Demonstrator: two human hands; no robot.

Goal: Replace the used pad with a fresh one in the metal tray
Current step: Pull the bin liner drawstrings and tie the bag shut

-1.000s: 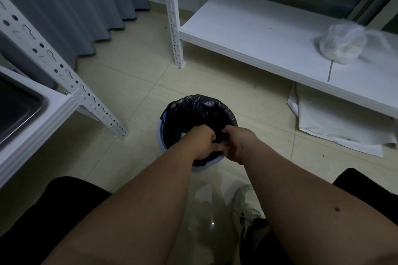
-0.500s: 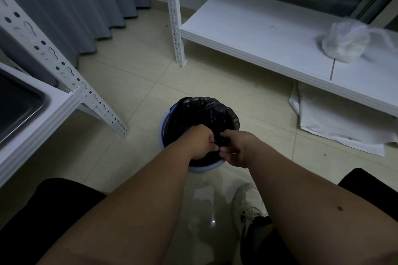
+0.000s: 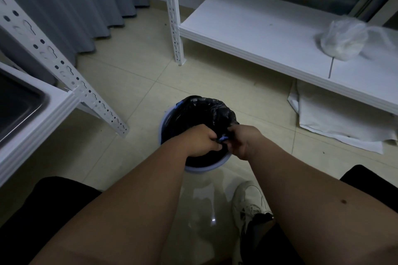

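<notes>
A round pale-blue bin (image 3: 165, 116) lined with a black bag (image 3: 206, 109) stands on the tiled floor in front of me. My left hand (image 3: 200, 141) and my right hand (image 3: 243, 141) meet over its near rim, both pinching the bag's edge, with a bit of blue showing between the fingers. At the far left, the metal tray (image 3: 23, 103) sits on a white shelf, its inside dark. White pads (image 3: 336, 122) lie flat on the floor under the right-hand shelf. What is inside the bin is hidden.
A white low shelf (image 3: 258, 34) at the right carries a clear plastic bag (image 3: 342, 38). Perforated white shelf posts (image 3: 174, 17) stand at the top middle and slant at the left. Grey curtains (image 3: 75, 2) hang behind. My white shoe (image 3: 249, 202) is below the bin.
Both hands stay at the bag's near edge and have worked it slightly; a blue bit now shows between the fingers. The view has shifted a little.
</notes>
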